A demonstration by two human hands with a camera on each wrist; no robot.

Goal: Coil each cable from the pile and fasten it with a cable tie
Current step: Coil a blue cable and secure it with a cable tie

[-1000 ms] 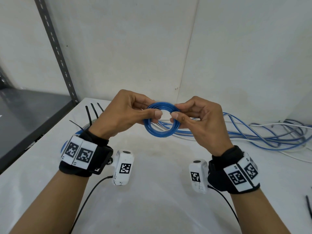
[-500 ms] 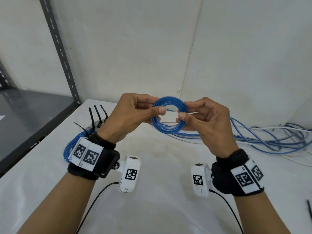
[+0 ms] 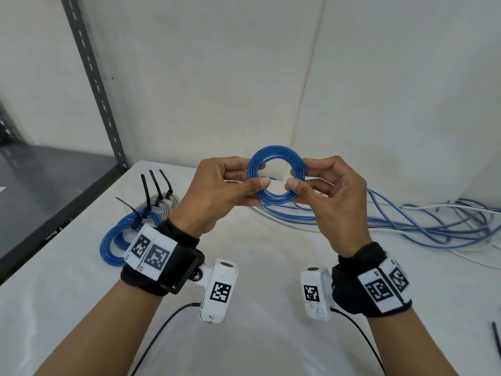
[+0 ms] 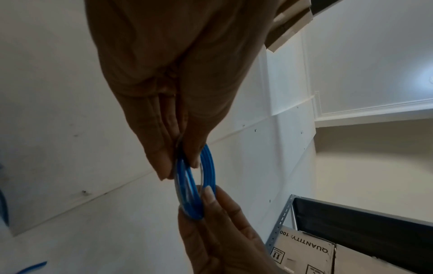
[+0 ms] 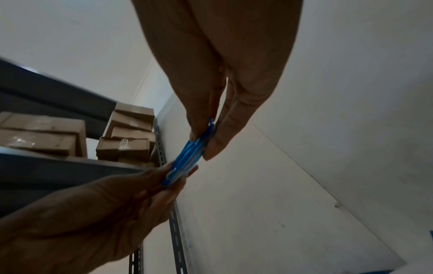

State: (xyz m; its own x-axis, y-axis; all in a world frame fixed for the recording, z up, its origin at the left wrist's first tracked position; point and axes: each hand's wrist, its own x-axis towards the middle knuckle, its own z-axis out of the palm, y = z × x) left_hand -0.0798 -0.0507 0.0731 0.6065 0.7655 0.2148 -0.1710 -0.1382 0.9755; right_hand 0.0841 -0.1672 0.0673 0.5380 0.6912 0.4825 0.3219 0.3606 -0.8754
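change: I've lifted the coil [image 3: 277, 178] higher off the table [image 3: 265, 346] and turned it to face me, loops now flat | hands: left hand [image 3: 217, 194] pinches its left rim, right hand [image 3: 333, 196] its right | where: coil between both hands, its tail running to the pile [image 3: 423, 226] right of them | means: coiling looks done; no tie on yet, spare tie [image 3: 496, 339] far right

Two hands, the left hand [image 3: 219, 191] and the right hand [image 3: 333, 196], share one blue coil [image 3: 277, 175] between them. On the surface [image 3: 257, 335] at about nine o'clock lie three finished coils [image 3: 135, 226], two blue and one pale, carrying four black cable ties [image 3: 151, 191]. One loose pile of cables [image 3: 423, 223] sprawls at three o'clock, its strands too tangled to count, and one more black tie [image 3: 496, 337] shows at four o'clock.
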